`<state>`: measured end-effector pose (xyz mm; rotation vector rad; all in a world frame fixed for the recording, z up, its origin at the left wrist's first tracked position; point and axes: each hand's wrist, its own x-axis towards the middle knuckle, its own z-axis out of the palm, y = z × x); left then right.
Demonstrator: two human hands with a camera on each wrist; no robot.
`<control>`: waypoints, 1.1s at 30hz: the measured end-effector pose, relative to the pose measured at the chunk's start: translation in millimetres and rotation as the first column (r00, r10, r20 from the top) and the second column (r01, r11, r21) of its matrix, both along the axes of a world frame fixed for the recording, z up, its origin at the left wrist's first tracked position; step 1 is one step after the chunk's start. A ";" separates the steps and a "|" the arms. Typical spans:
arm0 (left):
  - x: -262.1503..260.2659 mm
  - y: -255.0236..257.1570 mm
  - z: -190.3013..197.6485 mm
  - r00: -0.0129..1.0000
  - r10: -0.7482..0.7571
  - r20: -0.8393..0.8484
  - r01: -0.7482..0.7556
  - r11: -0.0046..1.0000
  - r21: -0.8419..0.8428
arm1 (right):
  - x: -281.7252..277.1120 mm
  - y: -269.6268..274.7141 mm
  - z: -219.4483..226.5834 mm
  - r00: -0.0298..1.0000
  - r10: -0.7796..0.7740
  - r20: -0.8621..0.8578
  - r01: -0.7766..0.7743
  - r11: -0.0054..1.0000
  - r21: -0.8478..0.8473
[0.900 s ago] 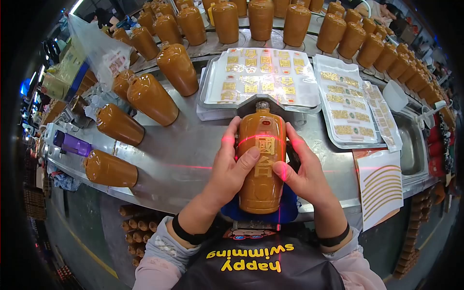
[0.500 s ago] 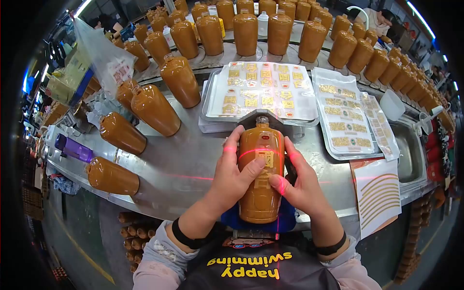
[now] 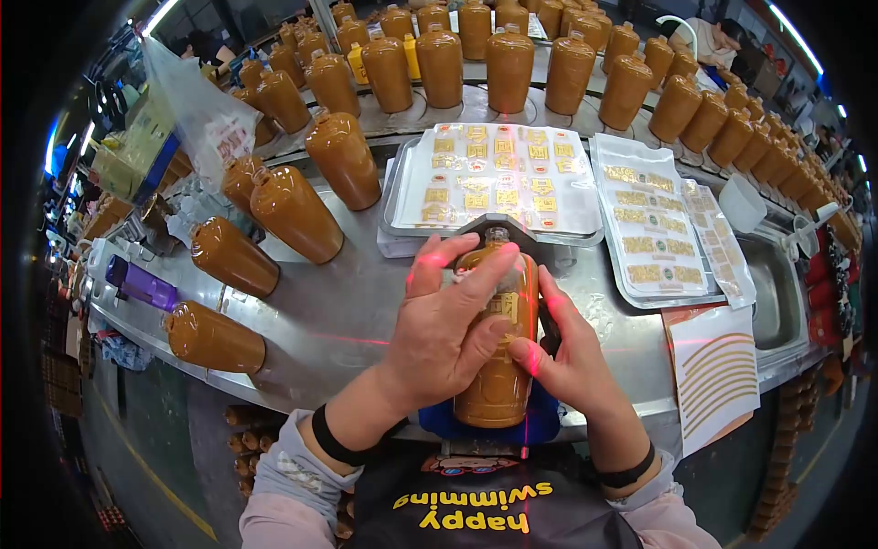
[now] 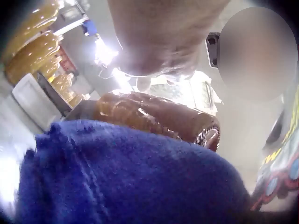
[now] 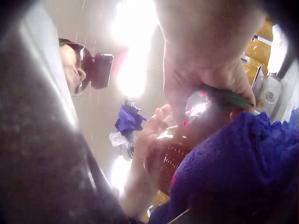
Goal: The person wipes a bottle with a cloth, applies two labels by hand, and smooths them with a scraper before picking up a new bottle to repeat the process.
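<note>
A brown glazed bottle [image 3: 494, 393] lies tilted back on a blue cloth [image 3: 546, 416], its neck against a dark angled rest [image 3: 535, 224]. Gold characters [image 3: 505, 306] run down its front, crossed by red laser lines. My right hand [image 3: 581, 366] holds the bottle's right side, thumb on the front near the lettering. Over the upper left of the bottle is my left hand [image 3: 434, 339], its fingers stretched toward the neck and its thumb beside the characters; it hides part of the shoulder. The left wrist view shows the bottle's side [image 4: 154, 114] above the blue cloth.
Behind the bottle sits a tray of gold label sheets [image 3: 439, 137], with another label tray [image 3: 654, 288] to its right. Brown bottles [image 3: 297, 215] stand at left, more line the conveyor [image 3: 476, 105]. A sheet of gold strips [image 3: 718, 366] and a sink [image 3: 777, 316] are at right.
My left hand has lifted from the bottle's left side and spread its fingers over the upper front. My right hand stays on the bottle. Bottles behind have shifted along the conveyor.
</note>
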<state>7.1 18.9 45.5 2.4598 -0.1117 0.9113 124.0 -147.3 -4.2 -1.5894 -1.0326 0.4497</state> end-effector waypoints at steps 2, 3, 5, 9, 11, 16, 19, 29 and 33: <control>3.5 0.5 1.3 0.999 0.027 -0.021 -0.027 1.000 0.008 | -0.4 0.5 0.4 1.000 0.000 -0.010 0.000 1.000 -0.001; 6.5 3.1 -0.5 0.999 0.035 -0.002 -0.035 0.999 -0.011 | -0.7 0.8 0.2 1.000 -0.002 -0.016 0.002 1.000 0.000; 10.1 4.6 -6.0 0.999 0.048 -0.009 -0.049 0.979 -0.199 | -0.6 1.3 -2.7 1.000 -0.007 0.000 0.007 1.000 0.001; 24.2 4.9 -16.4 0.999 -0.033 -0.002 0.019 0.632 -0.775 | -0.3 1.4 -2.4 1.000 -0.014 0.005 0.014 1.000 -0.019; 28.5 7.8 -18.1 0.996 -0.084 -0.001 0.038 0.463 -0.885 | 2.0 0.6 -9.8 1.000 -0.012 -0.020 0.013 1.000 0.027; 30.8 9.1 -26.6 0.989 -0.104 -0.107 -0.043 0.491 -0.870 | 16.3 12.0 16.8 0.990 -0.098 -0.099 0.102 0.994 0.038; 34.2 11.8 -37.1 0.991 -0.066 -0.116 -0.061 0.550 -0.833 | 26.5 29.5 10.6 0.990 -0.126 -0.069 0.131 0.989 0.071; 34.1 13.3 -39.8 0.990 -0.086 -0.115 -0.052 0.539 -0.841 | 25.0 39.8 9.0 0.970 -0.121 -0.212 0.122 0.992 -0.010; 34.8 13.0 -41.5 0.989 -0.088 -0.119 -0.052 0.544 -0.837 | 24.9 38.5 8.8 0.962 -0.103 -0.254 0.108 0.994 0.004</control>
